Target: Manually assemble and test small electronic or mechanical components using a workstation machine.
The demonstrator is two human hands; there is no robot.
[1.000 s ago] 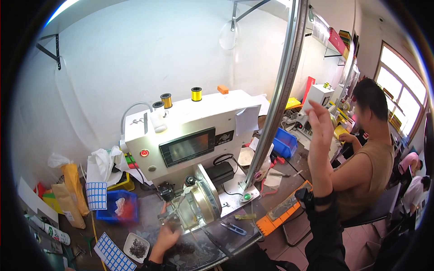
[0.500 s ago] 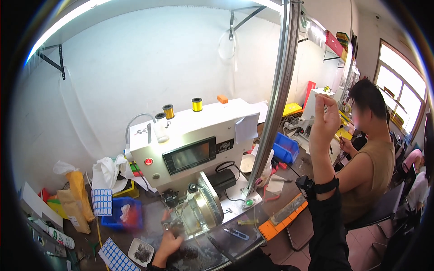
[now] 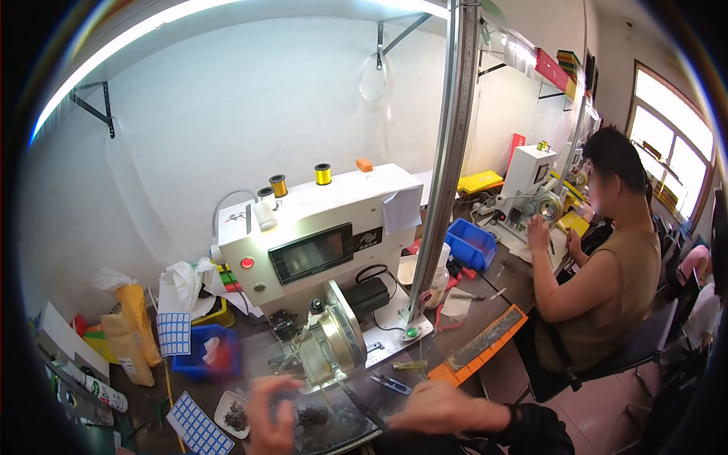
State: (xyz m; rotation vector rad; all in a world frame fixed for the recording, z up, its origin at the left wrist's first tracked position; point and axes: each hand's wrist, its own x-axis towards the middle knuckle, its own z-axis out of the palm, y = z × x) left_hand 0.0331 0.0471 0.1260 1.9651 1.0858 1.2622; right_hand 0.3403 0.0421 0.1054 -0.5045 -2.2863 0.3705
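Note:
My left hand is at the lower middle, in front of a winding machine. Its thumb and fingers are apart, and nothing shows between them. Further right, my right hand is over the bench's front edge, blurred, with fingers pressed together; whatever they may hold cannot be made out. The machine's round metal head stands just beyond both hands. Between them lies a small dark pile. Close to my left hand is a white dish of dark small pieces. Blue-handled snips lie beyond my right hand.
Blue-and-white label sheets and a blue bin are at the left. A metal post rises right of the machine. An orange-edged strip lies near a seated co-worker. Wire spools stand on the machine.
My raised right hand has come down to the bench's front edge. My left hand has left the metal head and drawn back toward me. The view has shifted slightly.

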